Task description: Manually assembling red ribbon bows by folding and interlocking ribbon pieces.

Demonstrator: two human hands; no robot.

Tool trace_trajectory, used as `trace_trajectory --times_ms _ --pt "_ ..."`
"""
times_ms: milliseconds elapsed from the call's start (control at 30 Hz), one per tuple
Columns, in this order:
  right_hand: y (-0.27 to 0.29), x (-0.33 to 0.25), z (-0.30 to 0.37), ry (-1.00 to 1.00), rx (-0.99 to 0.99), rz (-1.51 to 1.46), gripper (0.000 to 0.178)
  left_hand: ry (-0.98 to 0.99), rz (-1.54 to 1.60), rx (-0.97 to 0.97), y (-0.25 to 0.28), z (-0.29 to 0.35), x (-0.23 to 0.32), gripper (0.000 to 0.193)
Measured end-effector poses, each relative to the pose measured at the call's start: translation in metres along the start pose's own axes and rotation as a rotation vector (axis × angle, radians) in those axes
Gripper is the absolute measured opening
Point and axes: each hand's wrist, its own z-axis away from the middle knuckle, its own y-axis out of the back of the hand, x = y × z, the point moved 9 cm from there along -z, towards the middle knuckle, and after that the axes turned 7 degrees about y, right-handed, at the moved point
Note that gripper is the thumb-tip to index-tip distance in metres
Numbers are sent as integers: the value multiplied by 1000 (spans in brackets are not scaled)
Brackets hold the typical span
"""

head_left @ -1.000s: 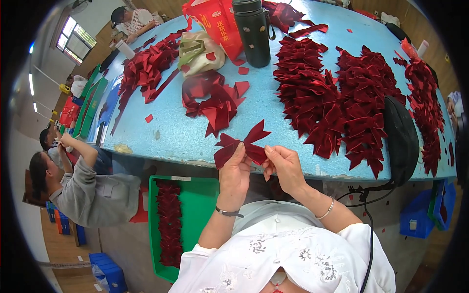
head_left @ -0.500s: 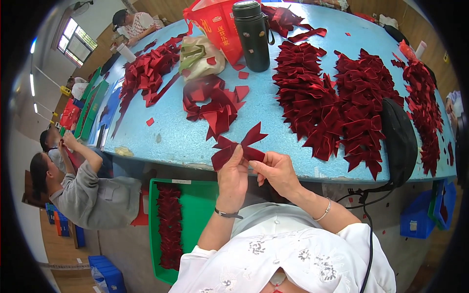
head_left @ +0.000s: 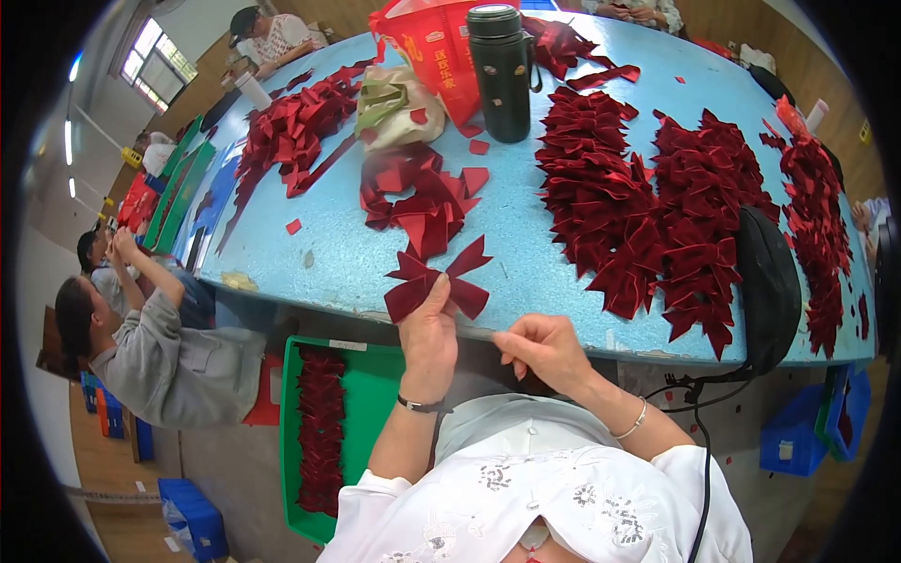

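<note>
A dark red velvet bow (head_left: 468, 296) is pinched at its middle between the thumb and fingers of my left hand (head_left: 429, 345), just over the table's near edge. Its loops and tails spread to both sides. My right hand (head_left: 547, 353) is apart from the bow, to its right, with thumb and forefinger pressed together; whether anything is between them is too small to make out. Beyond the bow lie loose red ribbon pieces (head_left: 424, 225). Packed rows of finished bows (head_left: 601, 188) cover the table to the right.
On the blue table (head_left: 511, 235) stand a dark green flask (head_left: 499, 80), a red bag (head_left: 434, 56) and a whitish bag (head_left: 399, 117). A black pouch (head_left: 768, 291) with cables hangs at the near right edge. A green crate (head_left: 371, 385) with bows is below left. A co-worker (head_left: 192, 361) sits left.
My right hand has let go of the bow's right loop and drawn away a little to the right. My left hand has shifted slightly left with the bow.
</note>
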Motion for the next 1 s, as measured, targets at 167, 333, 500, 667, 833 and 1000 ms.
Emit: trace_trajectory --times_ms 167,333,500,667,833,1000 --pt "14 -13 -2 99 76 15 23 -33 44 36 15 -5 11 15" --pt "17 -13 -2 102 94 22 22 36 105 -14 27 -11 -3 17" --pt "28 -18 -1 146 143 23 25 142 62 -74 14 11 -20 31" --pt "45 -18 -1 137 197 -28 23 240 -19 -140 -12 47 -26 41" --pt "53 -23 -4 175 241 7 23 256 20 -73 -10 43 -33 44" --pt "76 -25 -1 220 332 50 22 460 -215 -62 -13 57 -39 42"
